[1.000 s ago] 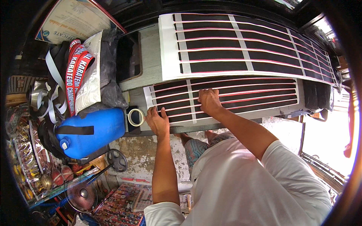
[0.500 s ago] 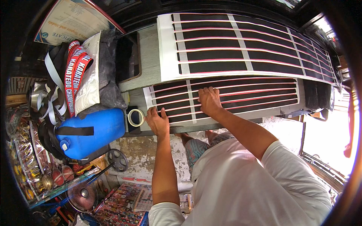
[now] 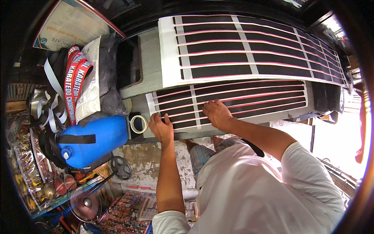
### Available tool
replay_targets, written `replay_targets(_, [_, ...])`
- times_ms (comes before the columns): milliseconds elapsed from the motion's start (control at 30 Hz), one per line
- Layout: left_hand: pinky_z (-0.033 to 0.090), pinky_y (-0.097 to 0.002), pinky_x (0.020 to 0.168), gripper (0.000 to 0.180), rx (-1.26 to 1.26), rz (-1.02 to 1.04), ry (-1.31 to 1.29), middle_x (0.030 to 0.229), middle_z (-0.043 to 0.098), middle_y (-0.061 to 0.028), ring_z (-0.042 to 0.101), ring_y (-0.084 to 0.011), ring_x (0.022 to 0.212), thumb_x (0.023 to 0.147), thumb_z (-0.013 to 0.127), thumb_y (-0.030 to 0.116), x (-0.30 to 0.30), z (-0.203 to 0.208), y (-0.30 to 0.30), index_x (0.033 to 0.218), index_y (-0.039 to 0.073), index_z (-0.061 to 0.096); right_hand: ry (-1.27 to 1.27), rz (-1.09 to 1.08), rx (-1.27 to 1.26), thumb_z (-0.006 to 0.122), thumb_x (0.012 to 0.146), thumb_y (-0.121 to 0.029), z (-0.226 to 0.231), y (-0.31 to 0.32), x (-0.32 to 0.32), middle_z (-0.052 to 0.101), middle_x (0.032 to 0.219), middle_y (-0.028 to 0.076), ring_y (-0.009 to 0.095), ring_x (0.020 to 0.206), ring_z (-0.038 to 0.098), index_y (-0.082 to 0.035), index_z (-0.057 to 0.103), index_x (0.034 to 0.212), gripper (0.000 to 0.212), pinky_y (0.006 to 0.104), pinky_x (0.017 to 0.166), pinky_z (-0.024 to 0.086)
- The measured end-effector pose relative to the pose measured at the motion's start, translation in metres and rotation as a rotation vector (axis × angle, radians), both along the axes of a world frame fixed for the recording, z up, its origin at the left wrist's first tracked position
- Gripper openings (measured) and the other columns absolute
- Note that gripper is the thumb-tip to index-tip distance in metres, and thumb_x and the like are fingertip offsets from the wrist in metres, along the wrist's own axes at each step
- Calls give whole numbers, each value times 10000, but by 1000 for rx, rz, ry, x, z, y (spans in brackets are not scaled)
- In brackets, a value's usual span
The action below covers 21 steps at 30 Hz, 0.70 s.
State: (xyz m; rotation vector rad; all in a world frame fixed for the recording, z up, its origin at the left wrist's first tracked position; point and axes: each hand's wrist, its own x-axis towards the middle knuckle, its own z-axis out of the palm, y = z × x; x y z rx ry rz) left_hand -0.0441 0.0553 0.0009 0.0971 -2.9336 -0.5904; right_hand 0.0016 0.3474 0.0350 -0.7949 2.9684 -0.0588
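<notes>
Two large white sheets carry rows of black bands edged with thin red and white lines and crossed by pale strips. The bigger striped sheet (image 3: 216, 48) lies along the back of the grey table. The smaller striped sheet (image 3: 269, 99) is in front of it. My left hand (image 3: 161, 126) rests on the smaller sheet's near left corner, thumb and fingers apart. My right hand (image 3: 217, 114) is on the same sheet beside a pale cross strip, its fingers bent and close together. Whatever lies under those fingertips is hidden. A roll of tape (image 3: 138, 124) sits left of my left hand.
Along the left stand a blue jug (image 3: 93, 140), a white and dark plastic package (image 3: 89, 82), red printed ribbon (image 3: 74, 84) and a framed certificate (image 3: 72, 25). A fan (image 3: 86, 202) is at lower left. The grey table's (image 3: 183, 135) front edge runs close to my body.
My right hand has come down and slightly left over the smaller sheet, toward the near edge. My left hand stays at the corner. The whole view has shifted slightly.
</notes>
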Motion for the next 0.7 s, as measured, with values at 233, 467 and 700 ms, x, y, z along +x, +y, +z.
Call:
replay_targets(233, [306,-663,1258,366,-70,41,-8,1353,676,-168,622,-382,1307,1036,719,274,2,0,5,1270,-6,738,-89,-49,237,581,1007,-221,8,-12,28,444,1660,210,320,1444,522,65,434,1622,694,450,1194,395])
replay_targets(467, [250,-682,1289,340,-39,28,-13,1390,685,-181,630,-354,1318,1047,679,227,4,1,-1,1288,-4,741,-113,-97,124,559,1017,-192,0,-10,30,383,1711,215,326,1477,489,60,394,1651,702,447,1189,396])
replay_targets(700, [503,-544,1074,316,118,-214,178,1288,696,-207,633,-420,1215,992,690,100,17,23,38,1287,0,741,-170,-78,153,559,1008,-173,5,-4,23,411,1698,210,314,1452,512,42,430,1637,677,432,1142,438])
